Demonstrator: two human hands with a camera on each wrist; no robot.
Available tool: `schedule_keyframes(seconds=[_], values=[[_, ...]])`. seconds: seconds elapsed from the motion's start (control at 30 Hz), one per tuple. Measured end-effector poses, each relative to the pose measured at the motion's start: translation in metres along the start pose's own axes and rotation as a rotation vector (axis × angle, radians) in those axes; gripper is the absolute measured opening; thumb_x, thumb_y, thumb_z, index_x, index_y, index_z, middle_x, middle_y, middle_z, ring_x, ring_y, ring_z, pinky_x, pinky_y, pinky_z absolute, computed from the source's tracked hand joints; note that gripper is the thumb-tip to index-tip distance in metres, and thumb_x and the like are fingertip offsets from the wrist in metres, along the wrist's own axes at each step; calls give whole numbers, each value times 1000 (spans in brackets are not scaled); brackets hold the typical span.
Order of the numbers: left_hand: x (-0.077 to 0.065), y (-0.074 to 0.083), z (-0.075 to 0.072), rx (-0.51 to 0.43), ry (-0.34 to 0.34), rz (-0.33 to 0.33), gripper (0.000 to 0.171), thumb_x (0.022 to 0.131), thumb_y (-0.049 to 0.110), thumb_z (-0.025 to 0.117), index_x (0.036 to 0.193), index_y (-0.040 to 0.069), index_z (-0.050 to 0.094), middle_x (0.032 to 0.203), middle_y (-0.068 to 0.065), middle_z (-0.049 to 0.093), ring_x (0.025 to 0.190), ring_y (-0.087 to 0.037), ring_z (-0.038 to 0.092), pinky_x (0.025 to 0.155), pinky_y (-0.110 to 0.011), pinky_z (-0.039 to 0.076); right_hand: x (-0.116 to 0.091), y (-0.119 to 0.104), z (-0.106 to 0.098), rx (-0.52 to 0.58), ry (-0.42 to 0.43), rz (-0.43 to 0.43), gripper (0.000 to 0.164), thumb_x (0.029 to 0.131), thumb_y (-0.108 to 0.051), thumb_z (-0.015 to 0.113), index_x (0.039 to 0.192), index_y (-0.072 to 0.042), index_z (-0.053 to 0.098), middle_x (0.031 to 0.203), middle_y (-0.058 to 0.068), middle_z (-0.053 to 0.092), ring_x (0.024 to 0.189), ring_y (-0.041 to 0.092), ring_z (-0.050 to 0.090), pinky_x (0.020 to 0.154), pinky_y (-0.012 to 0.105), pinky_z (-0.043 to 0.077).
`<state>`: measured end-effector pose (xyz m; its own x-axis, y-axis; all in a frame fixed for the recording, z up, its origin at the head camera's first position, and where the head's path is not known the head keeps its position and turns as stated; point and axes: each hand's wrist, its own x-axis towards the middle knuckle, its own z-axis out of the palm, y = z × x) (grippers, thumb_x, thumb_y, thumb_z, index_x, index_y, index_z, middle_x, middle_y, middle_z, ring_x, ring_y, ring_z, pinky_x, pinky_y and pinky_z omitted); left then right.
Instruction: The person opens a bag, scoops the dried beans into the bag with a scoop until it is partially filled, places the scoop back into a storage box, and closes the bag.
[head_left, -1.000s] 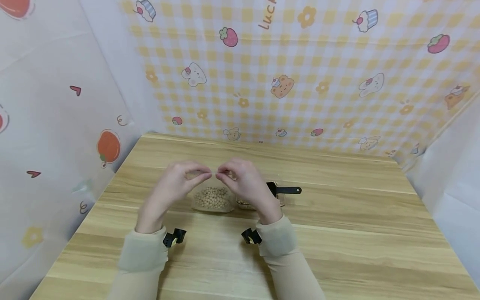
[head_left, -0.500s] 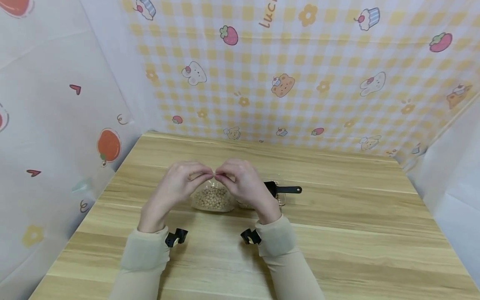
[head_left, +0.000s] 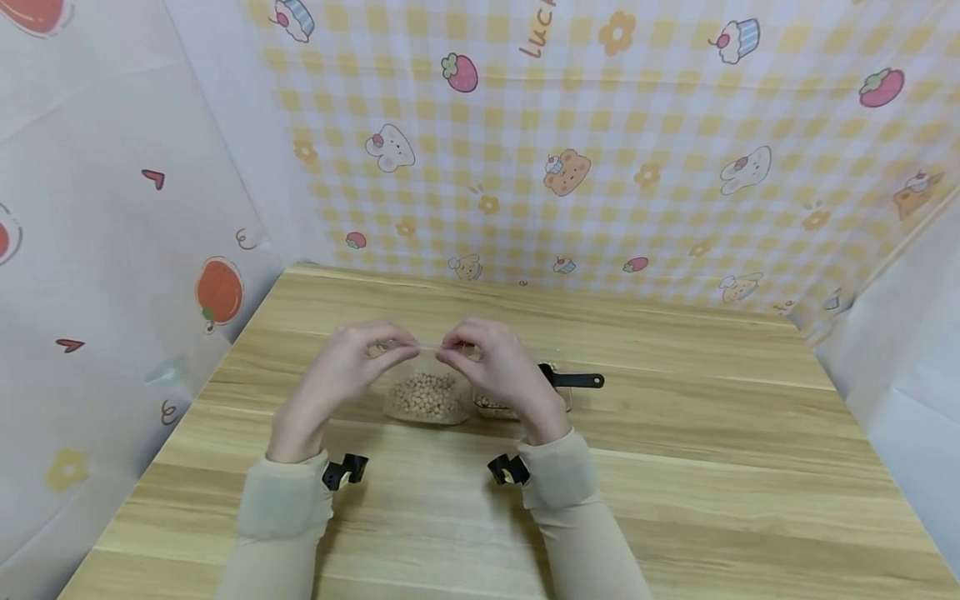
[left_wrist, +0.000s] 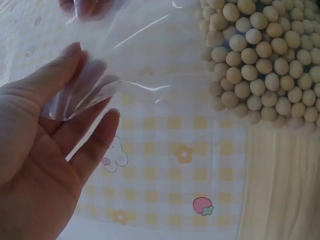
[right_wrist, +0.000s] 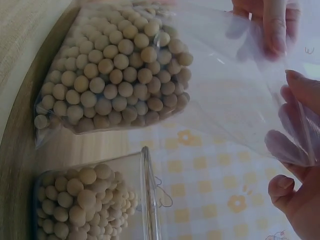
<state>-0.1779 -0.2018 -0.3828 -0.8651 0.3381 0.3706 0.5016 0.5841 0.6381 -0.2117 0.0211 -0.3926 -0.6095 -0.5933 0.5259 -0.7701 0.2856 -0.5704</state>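
Note:
A clear plastic bag [head_left: 427, 362] stands on the table, its lower part filled with small round tan balls [right_wrist: 115, 75] that look like dried soybeans. My left hand [head_left: 341, 367] pinches the bag's top edge on the left between thumb and fingers. On the right, my right hand [head_left: 498, 367] pinches the same edge. A short gap separates the two hands. In the left wrist view, the clear film of the bag [left_wrist: 145, 55] passes between the left thumb and fingers, with the other fingers behind it. The upper part of the bag holds no balls.
Right of the bag stands a clear box [right_wrist: 148, 192] of similar balls, partly hidden by my right hand in the head view. A black scoop [head_left: 577, 381] lies across it, handle pointing right. Patterned cloth [head_left: 525, 233] borders the wooden table [head_left: 712, 400] at the back.
My hands came together at the bag's top edge, then drew apart along it. The bag, box and scoop stay about where they were.

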Motion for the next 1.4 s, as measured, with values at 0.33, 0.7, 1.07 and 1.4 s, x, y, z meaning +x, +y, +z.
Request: schedule_keyframes(seconds=[0.33, 0.7, 1.07, 1.4], values=[[-1, -3, 0, -31, 47, 3, 7, 87, 8, 72, 91, 8, 77, 90, -1, 74, 85, -16, 69, 76, -36, 54, 1, 2, 2, 2, 1, -27, 6, 89, -9, 70, 90, -4, 71, 87, 0, 65, 78, 7, 59, 72, 19, 49], [-2, -4, -1, -47, 26, -41, 8, 87, 11, 72, 94, 9, 77, 93, -1, 74, 88, -18, 69, 80, -39, 54, -3, 8, -2, 59, -6, -18, 4, 85, -3, 72, 88, -5, 71, 84, -2, 64, 77, 7, 59, 71, 22, 50], [-2, -7, -3, -79, 14, -110, 10, 88, 17, 72, 94, 10, 77, 94, -1, 73, 90, -19, 68, 81, -42, 53, -4, 13, -3, 80, -33, 18, 8, 85, -10, 74, 90, -8, 68, 84, -4, 61, 75, 8, 56, 69, 23, 50], [-7, -13, -12, -114, -11, -187, 14, 90, 21, 71, 98, 12, 77, 99, 0, 73, 93, -19, 66, 83, -44, 51, -7, 17, -5, 101, -41, 5, 5, 89, -10, 70, 89, -6, 71, 83, -2, 63, 73, 8, 56, 67, 25, 50]])
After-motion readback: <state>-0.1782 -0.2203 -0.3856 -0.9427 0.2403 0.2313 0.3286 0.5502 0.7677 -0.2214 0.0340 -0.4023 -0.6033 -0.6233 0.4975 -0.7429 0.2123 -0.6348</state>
